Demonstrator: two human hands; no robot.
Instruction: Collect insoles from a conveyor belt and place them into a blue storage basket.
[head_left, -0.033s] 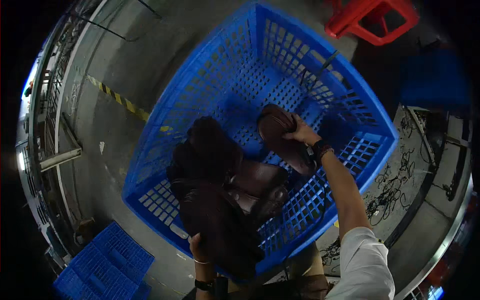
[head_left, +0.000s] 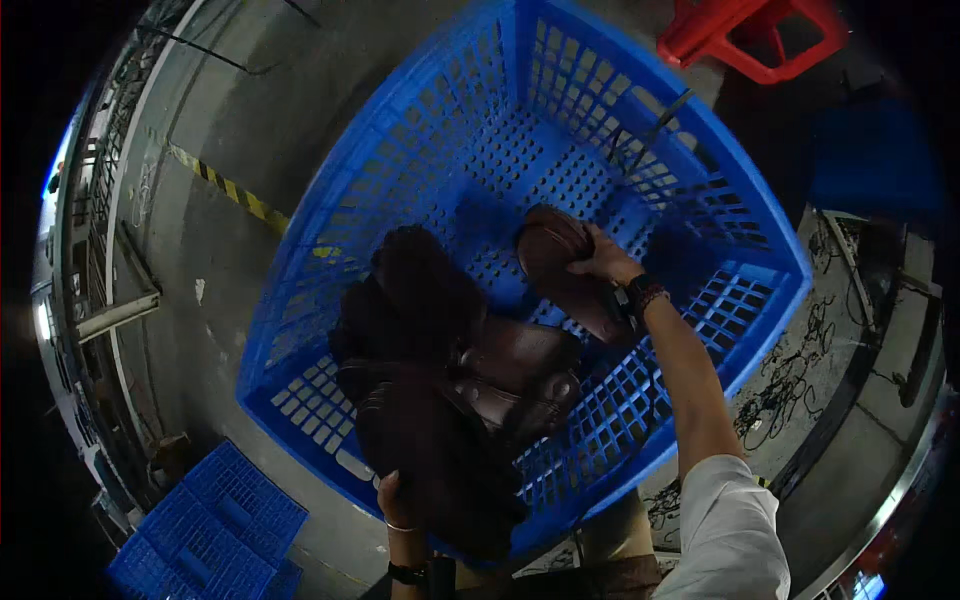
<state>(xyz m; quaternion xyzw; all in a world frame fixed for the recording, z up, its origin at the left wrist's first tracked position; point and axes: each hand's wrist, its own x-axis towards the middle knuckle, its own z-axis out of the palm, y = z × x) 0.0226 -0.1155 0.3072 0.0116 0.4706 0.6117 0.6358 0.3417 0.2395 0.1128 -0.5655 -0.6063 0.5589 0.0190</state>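
Inside a large blue plastic basket (head_left: 345, 150), my right hand (head_left: 612, 260) is closed on a dark brown leather-like piece (head_left: 557, 262) with a rounded end, low in the basket. The fingers lie along its right edge and the thumb crosses its top. My left hand (head_left: 392, 508) is at the basket's near rim, its fingers mostly hidden behind a bulky, very dark brown bundle (head_left: 435, 465); the thumb side presses against it. Between the hands lies another brown leather-like piece (head_left: 520, 355) with round studs. More dark bundled material (head_left: 425, 280) rests on the left.
A red plastic stool (head_left: 760, 40) stands beyond the basket at the far right. Blue slatted pallets (head_left: 215, 525) lie at the lower left. Yellow-black tape (head_left: 230, 190) marks the floor on the left. Tangled black cords (head_left: 790, 385) lie on the right.
The basket looks slightly larger and nearer, its rim shifted a little outward in view. Both hands keep nearly the same places and holds.
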